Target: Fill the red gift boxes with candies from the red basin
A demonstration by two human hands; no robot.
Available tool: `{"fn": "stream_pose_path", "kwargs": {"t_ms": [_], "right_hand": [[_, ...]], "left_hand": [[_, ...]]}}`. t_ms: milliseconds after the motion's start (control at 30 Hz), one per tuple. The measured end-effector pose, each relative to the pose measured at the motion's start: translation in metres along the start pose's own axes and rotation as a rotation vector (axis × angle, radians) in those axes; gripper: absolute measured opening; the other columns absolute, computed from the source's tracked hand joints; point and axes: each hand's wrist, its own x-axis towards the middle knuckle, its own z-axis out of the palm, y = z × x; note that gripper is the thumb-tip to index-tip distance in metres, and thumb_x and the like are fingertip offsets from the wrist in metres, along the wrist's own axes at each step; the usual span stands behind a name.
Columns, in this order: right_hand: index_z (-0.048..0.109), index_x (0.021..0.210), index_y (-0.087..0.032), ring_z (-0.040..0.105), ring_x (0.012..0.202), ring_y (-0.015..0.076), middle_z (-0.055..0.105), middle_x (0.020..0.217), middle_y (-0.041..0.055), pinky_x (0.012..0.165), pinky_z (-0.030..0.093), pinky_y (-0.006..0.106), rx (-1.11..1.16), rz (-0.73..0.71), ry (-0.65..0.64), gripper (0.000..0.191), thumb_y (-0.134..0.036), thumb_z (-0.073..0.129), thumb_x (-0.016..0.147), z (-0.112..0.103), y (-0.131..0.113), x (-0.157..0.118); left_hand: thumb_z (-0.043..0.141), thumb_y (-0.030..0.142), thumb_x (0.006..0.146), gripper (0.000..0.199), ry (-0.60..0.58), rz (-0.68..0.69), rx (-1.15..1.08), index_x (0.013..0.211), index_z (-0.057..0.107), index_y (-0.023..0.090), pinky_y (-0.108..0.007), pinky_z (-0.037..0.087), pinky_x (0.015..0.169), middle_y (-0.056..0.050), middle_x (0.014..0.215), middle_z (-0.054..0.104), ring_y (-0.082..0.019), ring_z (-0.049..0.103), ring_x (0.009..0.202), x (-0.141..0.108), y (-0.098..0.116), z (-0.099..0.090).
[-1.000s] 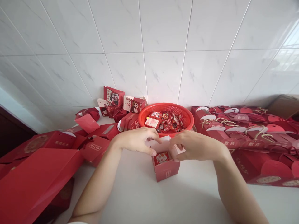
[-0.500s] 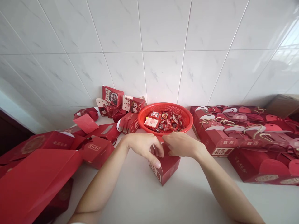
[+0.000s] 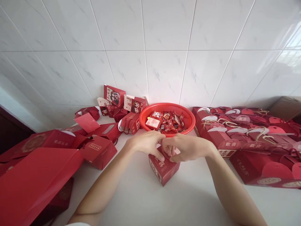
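A small red gift box [image 3: 164, 174] with gold lettering and a white printed panel stands upright on the white table [image 3: 138, 201]. My left hand [image 3: 147, 145] bends over its top from the left, the thumb pressing on the lettered flap. From the right, my right hand [image 3: 189, 148] grips the same top with curled fingers, its thumb near the left one. Both hands meet there and hide part of the closure. Just behind them sits a red plastic basket [image 3: 142, 121] holding small wrapped sweets [image 3: 168, 125] and a pink-and-white packet [image 3: 153, 122].
Rows of red gift boxes [image 3: 249, 166], some with rope handles, fill the right side. More red boxes [image 3: 98, 150] lie jumbled on the left, with a large one [image 3: 39, 179] close in front. A tiled wall [image 3: 164, 75] rises behind, and a brown carton [image 3: 287, 108] stands far right.
The lettered flap now lies over the box top, under my thumbs. My right hand has turned inward with its fingers curled, and my left thumb has shifted up onto the flap.
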Motion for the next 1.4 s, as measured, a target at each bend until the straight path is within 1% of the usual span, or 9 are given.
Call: {"fn": "stream_pose_path", "kwargs": {"t_ms": [167,367,633,900,1033,1133,1200,1333,1400], "right_hand": [[0.065,0.092,-0.015,0.062,0.078,0.0146,0.067,0.091,0.0022,0.061,0.045,0.023,-0.013,0.011,-0.07,0.015,-0.008,0.065,0.078,0.003,0.003,0.005],[0.067,0.08,-0.016,0.057,0.068,0.0133,0.067,0.08,0.0012,0.054,0.037,0.023,-0.127,0.082,-0.079,0.013,-0.007,0.057,0.078,-0.002,0.003,0.004],[0.068,0.075,-0.016,0.048,0.057,0.0097,0.065,0.073,0.0006,0.049,0.03,0.024,-0.18,0.098,-0.101,0.018,-0.006,0.054,0.078,0.005,0.003,0.012],[0.067,0.076,-0.016,0.049,0.058,0.011,0.064,0.073,0.0005,0.052,0.03,0.025,-0.221,0.118,-0.091,0.01,-0.013,0.058,0.08,0.008,0.0,0.016],[0.064,0.076,-0.017,0.049,0.059,0.0113,0.061,0.072,-0.0006,0.052,0.03,0.025,-0.201,0.127,-0.041,0.008,-0.022,0.065,0.082,0.011,-0.002,0.012],[0.066,0.087,-0.017,0.058,0.071,0.0157,0.065,0.085,0.0023,0.058,0.036,0.026,-0.244,0.139,0.03,0.016,-0.032,0.071,0.083,0.021,-0.008,-0.001],[0.066,0.103,-0.018,0.064,0.085,0.0219,0.067,0.099,0.0063,0.066,0.044,0.028,-0.313,0.172,0.094,0.03,-0.036,0.076,0.081,0.034,-0.014,-0.013],[0.05,0.138,-0.018,0.064,0.106,0.0332,0.062,0.127,0.0167,0.082,0.054,0.042,-0.419,0.345,0.286,0.07,-0.045,0.08,0.08,0.072,-0.027,-0.032],[0.043,0.146,-0.018,0.062,0.113,0.0367,0.056,0.138,0.0211,0.083,0.056,0.047,-0.436,0.44,0.377,0.078,-0.047,0.077,0.083,0.09,-0.028,-0.035]], "left_hand": [[0.082,0.03,0.071,0.031,-0.092,0.141,-0.165,0.098,0.069,0.023,-0.025,0.047,0.08,0.001,0.104,0.073,-0.02,0.068,0.098,0.004,-0.003,0.003],[0.081,0.035,0.073,0.037,-0.137,0.242,-0.184,0.107,0.07,0.026,-0.029,0.046,0.094,0.0,0.116,0.072,-0.023,0.063,0.115,0.011,-0.011,0.005],[0.081,0.046,0.071,0.038,-0.049,-0.019,0.031,0.1,0.072,0.023,-0.027,0.044,0.069,-0.002,0.101,0.073,-0.024,0.067,0.092,0.004,0.001,0.007],[0.086,0.04,0.061,0.057,-0.161,0.086,-0.005,0.113,0.069,0.026,-0.027,0.048,0.08,0.0,0.12,0.071,-0.025,0.066,0.104,-0.003,0.001,0.002],[0.084,0.04,0.064,0.054,-0.122,0.048,-0.039,0.113,0.065,0.026,-0.027,0.048,0.083,0.001,0.117,0.072,-0.025,0.065,0.109,-0.002,0.002,0.005],[0.082,0.046,0.064,0.053,-0.101,-0.026,0.014,0.108,0.063,0.024,-0.028,0.047,0.076,-0.002,0.111,0.071,-0.026,0.065,0.103,-0.002,0.006,0.009],[0.079,0.051,0.066,0.048,-0.092,-0.094,0.08,0.1,0.061,0.023,-0.029,0.046,0.071,-0.004,0.108,0.069,-0.028,0.065,0.1,-0.002,0.01,0.011],[0.071,0.057,0.072,0.043,-0.013,-0.152,0.106,0.092,0.054,0.023,-0.03,0.046,0.068,-0.006,0.105,0.065,-0.027,0.064,0.097,0.001,0.021,0.021],[0.067,0.059,0.076,0.042,0.049,-0.149,0.082,0.09,0.051,0.023,-0.031,0.047,0.068,-0.006,0.102,0.065,-0.027,0.064,0.095,0.003,0.028,0.029]]}}
